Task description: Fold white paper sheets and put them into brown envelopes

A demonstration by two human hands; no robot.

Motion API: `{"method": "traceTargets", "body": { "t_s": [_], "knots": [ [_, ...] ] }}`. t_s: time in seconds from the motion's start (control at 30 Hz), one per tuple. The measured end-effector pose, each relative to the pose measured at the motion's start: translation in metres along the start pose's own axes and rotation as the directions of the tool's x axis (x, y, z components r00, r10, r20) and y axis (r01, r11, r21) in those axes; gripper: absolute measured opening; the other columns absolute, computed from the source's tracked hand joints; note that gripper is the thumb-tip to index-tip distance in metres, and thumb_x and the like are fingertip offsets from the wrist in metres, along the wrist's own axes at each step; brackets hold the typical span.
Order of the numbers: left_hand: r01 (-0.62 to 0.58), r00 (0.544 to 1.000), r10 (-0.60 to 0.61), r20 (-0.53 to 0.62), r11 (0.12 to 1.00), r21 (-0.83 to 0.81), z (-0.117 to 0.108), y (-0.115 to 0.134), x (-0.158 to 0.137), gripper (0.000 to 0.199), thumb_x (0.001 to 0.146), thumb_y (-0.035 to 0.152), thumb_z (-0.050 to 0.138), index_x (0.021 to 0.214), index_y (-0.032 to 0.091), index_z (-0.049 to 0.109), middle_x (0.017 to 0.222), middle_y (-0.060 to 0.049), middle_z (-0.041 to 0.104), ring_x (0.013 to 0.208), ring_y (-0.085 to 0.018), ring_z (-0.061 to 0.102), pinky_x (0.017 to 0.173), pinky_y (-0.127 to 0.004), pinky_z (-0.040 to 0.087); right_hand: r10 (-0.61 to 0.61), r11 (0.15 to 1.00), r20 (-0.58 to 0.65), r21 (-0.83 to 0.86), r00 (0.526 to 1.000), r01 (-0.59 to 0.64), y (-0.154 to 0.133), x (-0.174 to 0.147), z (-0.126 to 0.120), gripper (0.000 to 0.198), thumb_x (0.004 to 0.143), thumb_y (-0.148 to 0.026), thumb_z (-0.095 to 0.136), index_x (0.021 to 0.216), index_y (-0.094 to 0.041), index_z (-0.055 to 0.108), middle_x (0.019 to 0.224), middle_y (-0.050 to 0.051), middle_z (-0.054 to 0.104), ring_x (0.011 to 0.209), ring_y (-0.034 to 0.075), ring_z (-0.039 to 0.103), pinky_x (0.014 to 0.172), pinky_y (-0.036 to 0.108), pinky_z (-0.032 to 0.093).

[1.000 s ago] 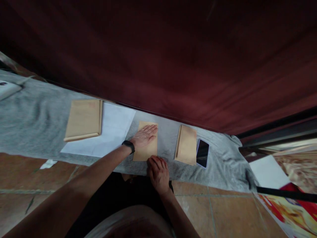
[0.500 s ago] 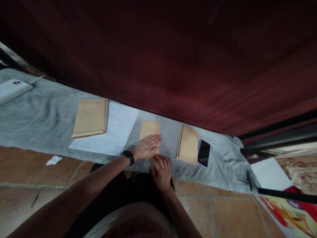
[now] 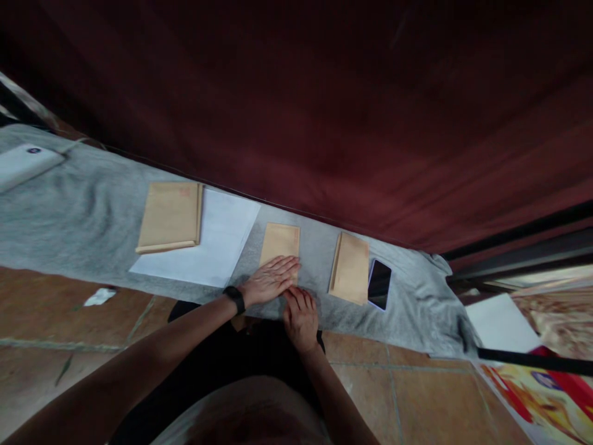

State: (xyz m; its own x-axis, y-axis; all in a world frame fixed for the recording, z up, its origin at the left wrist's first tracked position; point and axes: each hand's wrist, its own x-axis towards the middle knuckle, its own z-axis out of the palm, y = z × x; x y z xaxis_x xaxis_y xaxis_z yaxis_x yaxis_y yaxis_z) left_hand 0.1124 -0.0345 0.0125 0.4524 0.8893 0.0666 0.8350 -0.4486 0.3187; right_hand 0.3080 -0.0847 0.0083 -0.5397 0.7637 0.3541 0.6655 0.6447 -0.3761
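Note:
A small brown paper envelope [image 3: 280,238] lies on the grey cloth in front of me. My left hand [image 3: 271,279], with a dark watch band on its wrist, rests flat across its lower half, fingers stretched out toward the right. At the envelope's near right corner is my right hand [image 3: 301,316], its fingers bent over that edge and its thumb tucked at the side. The fingertips of both hands almost meet. Hidden under the hands is the near end of the envelope.
Larger brown envelopes [image 3: 169,215] lie stacked on white paper sheets [image 3: 217,238] to the left. On the right are small brown envelopes [image 3: 351,269] beside a phone [image 3: 380,284]. A white device [image 3: 28,165] sits far left. Behind the grey cloth [image 3: 417,303] rises a dark red surface [image 3: 296,123].
My left hand has slid slightly toward me over the envelope, closer to my right hand's fingertips. My right hand stays at the near corner. The whole view shifts a little.

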Motion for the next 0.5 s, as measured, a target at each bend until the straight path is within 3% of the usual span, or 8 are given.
{"method": "traceTargets", "body": {
  "t_s": [0.27,0.5],
  "knots": [
    [0.164,0.985,-0.161,-0.064,0.985,0.05,-0.004,-0.036,0.049,0.064,0.104,0.045,0.02,0.159,0.012,0.028,0.167,-0.01,0.027,0.156,-0.019,0.018,0.126,-0.038,0.011,-0.022,0.999,0.025,0.024,0.999,0.022,0.0,0.001,-0.005,0.046,0.092,-0.013,0.056,0.137,-0.021,0.057,0.136,0.007,0.063,0.129,0.021,0.052,0.114,0.042,0.037],
    [0.282,0.954,-0.273,-0.125,0.957,0.065,-0.009,-0.055,0.073,0.064,0.102,0.043,0.025,0.158,0.013,0.031,0.165,-0.012,0.032,0.155,-0.023,0.023,0.127,-0.043,0.01,0.011,0.999,0.035,0.045,0.999,-0.013,-0.002,0.002,-0.006,0.043,0.093,-0.014,0.055,0.135,-0.023,0.059,0.136,0.006,0.063,0.127,0.022,0.053,0.115,0.042,0.036]
  ]
}}
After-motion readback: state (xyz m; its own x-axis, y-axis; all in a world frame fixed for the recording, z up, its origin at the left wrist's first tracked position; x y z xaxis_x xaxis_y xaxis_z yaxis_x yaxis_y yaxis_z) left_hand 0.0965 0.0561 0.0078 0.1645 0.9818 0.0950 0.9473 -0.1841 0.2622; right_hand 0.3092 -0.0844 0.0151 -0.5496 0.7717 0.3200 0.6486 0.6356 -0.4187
